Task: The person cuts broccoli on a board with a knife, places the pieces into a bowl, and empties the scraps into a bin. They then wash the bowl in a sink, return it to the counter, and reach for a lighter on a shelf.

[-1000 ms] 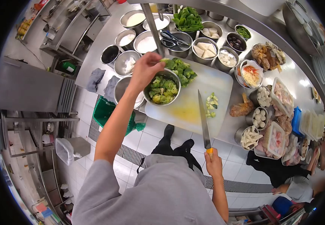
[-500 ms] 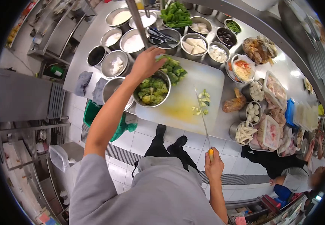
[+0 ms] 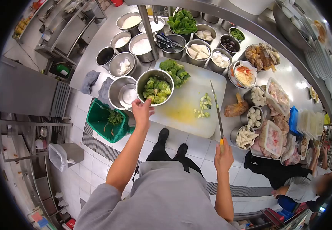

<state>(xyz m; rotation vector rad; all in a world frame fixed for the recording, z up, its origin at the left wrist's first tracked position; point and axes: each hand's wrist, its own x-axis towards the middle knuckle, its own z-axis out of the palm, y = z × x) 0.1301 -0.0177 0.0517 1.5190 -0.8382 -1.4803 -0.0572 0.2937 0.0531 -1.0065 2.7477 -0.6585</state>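
Note:
My left hand (image 3: 142, 112) has its fingers on the near rim of a steel bowl (image 3: 167, 78), which holds cut broccoli (image 3: 157, 91). The bowl sits over the left edge of a white cutting board (image 3: 212, 78). My right hand (image 3: 223, 156) grips a knife by its yellow handle, the long blade (image 3: 217, 111) pointing away over the board's right side. Beside the blade lie small chopped green pieces (image 3: 204, 102). Behind the bowl, more broccoli florets (image 3: 175, 72) are heaped on the board. Another steel bowl (image 3: 114, 92) stands left of the broccoli bowl.
Several steel containers of ingredients line the board's far side, near an upright post (image 3: 146, 34). Trays of raw meat (image 3: 271, 138) are on the right. A green lined bin (image 3: 100, 128) stands below left. A co-worker (image 3: 300, 186) is at far right.
My left hand has moved from the broccoli heap to the bowl's near rim. The right hand and knife have shifted slightly right, and the view has moved a little.

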